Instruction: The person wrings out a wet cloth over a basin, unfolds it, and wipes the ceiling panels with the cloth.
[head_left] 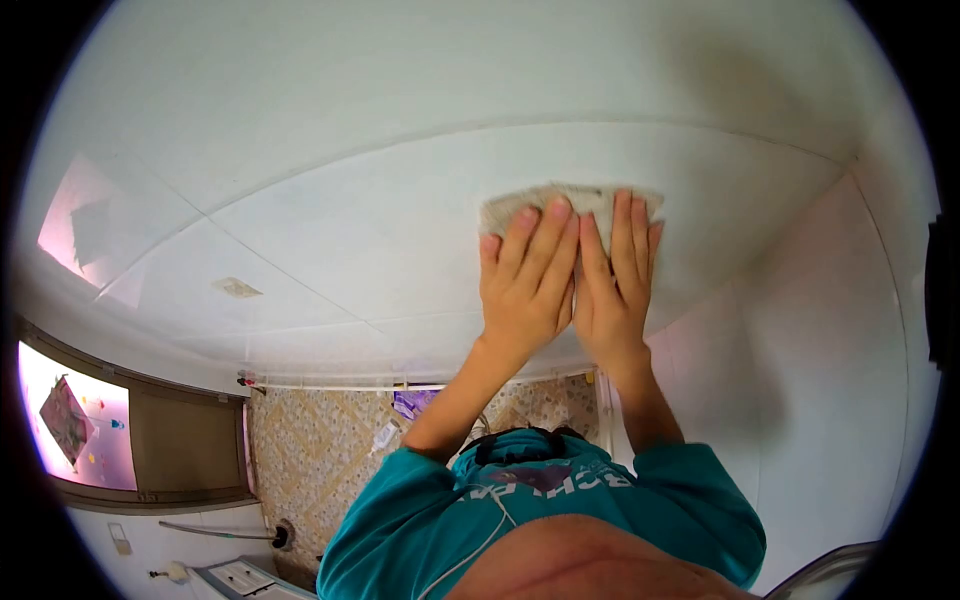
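A glossy white wall [330, 250], marked off by thin seams, fills most of the view, with a speckled, patterned floor [315, 430] below and a brown-framed door [190, 430] at the left. A small beige patch [237, 288] shows on the wall, and a purple packet [412, 402] lies on the floor near its foot.

The pale cloth [505, 210] is spread against the wall under both of the person's palms, its upper edge showing past the fingertips. The left hand [530, 270] lies flat, fingers straight and slightly fanned; the right hand [615, 285] is flat beside it, the index finger apart from the middle and ring fingers, which lie together. Neither hand is clamped on anything. The thumbs are hard to make out.

The cloth looks thin, soft and light, unlikely to break but likely to bunch or slip on so smooth a face. Broad, even pressure across its middle should hold it best; a loose edge would serve for pinching it up. Whether it is wet cannot be told.
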